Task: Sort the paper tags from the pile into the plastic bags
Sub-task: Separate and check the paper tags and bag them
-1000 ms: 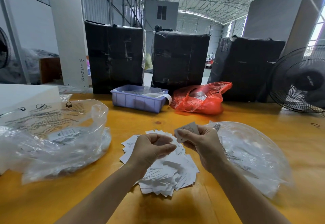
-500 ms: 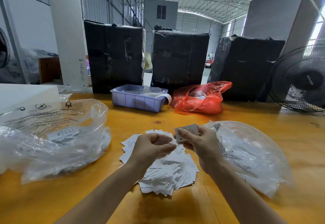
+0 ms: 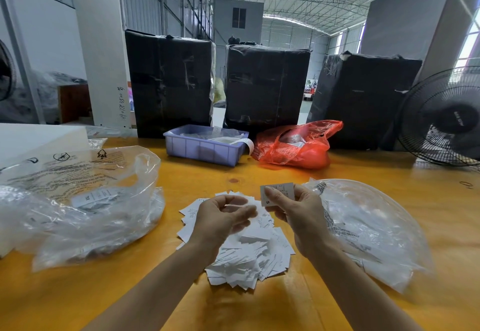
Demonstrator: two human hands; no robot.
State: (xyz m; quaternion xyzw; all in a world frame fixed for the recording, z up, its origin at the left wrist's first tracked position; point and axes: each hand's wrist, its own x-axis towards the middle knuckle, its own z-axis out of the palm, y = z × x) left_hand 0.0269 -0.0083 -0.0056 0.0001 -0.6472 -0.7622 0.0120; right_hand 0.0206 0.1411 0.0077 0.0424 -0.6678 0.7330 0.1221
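Nearest, on the yellow table (image 3: 78,299), a loose pile of white paper tags (image 3: 249,255). Just above the pile, left hand (image 3: 220,220) with fingers loosely curled, holding nothing that can be seen. Beside it, right hand (image 3: 296,216) pinching one tag (image 3: 277,193) between thumb and fingers, printed side up, an "S" showing at its lower corner. To the left of the pile, a crumpled clear plastic bag (image 3: 78,200) with printed warnings and a few tags inside. To the right, a second clear bag (image 3: 371,229) lying flatter, also with tags in it. Farther back, a lilac plastic bin (image 3: 205,147) and a red plastic bag (image 3: 298,146) side by side. Behind those, three black-wrapped boxes (image 3: 265,86). At the far right, a black fan (image 3: 441,120).
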